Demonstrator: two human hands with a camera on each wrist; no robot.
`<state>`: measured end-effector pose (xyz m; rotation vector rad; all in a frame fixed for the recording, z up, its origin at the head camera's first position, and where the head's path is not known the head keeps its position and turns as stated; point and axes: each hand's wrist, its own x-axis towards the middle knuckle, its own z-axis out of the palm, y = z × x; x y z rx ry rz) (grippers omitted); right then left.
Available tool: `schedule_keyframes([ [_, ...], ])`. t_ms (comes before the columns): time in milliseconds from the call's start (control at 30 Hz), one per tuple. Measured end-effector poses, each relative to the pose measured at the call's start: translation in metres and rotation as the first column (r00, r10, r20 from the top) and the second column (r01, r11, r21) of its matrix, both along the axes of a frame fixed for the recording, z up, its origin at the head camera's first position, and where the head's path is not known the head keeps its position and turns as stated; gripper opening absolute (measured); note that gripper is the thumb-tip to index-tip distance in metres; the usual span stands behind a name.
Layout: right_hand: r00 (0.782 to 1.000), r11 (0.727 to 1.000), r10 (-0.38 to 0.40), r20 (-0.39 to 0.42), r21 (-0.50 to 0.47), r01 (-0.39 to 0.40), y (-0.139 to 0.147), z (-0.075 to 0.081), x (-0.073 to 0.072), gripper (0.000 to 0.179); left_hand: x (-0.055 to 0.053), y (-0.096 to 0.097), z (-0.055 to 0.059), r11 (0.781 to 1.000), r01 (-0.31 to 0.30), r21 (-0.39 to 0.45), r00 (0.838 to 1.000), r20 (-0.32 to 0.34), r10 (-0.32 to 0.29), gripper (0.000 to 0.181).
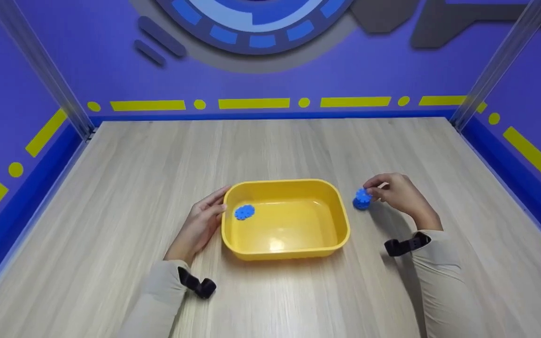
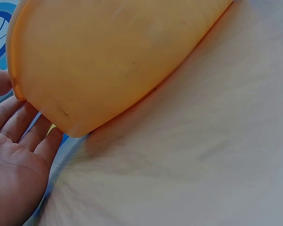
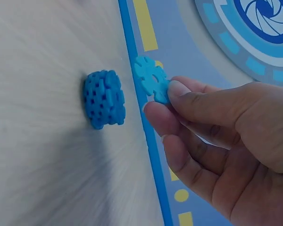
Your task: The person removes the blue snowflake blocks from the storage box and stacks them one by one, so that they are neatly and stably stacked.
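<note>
Right hand (image 3: 226, 141) pinches one disc (image 3: 152, 84) just off the stack (image 3: 104, 99) on the counter (image 1: 111, 188); left hand (image 1: 202, 223), fingers straight, steadies the bin (image 1: 289, 249); best carry the disc level, clearing the rim.

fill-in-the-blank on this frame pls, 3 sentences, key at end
The right hand pinches a single blue ____ piece.
A stack of blue pieces rests on the ____.
The left hand touches the yellow tub, which holds ____ blue piece.
Missing words: snowflake; table; one
</note>
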<state>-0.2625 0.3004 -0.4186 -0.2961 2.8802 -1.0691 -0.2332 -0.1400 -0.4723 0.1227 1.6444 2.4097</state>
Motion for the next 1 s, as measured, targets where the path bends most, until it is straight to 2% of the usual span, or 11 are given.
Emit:
schedule_keyframes([
  [633,0.994,1.0,-0.018,0.105,-0.004,0.019,0.004,-0.006,0.001,0.02,0.001,-0.001,-0.001,1.0,0.005,-0.025,1.0,-0.009,-0.005,0.055],
  [1000,0.995,1.0,-0.021,0.1,0.003,0.021,0.007,-0.011,-0.002,0.02,0.0,0.0,0.0,1.0,0.003,-0.018,1.0,-0.008,-0.003,0.055],
])
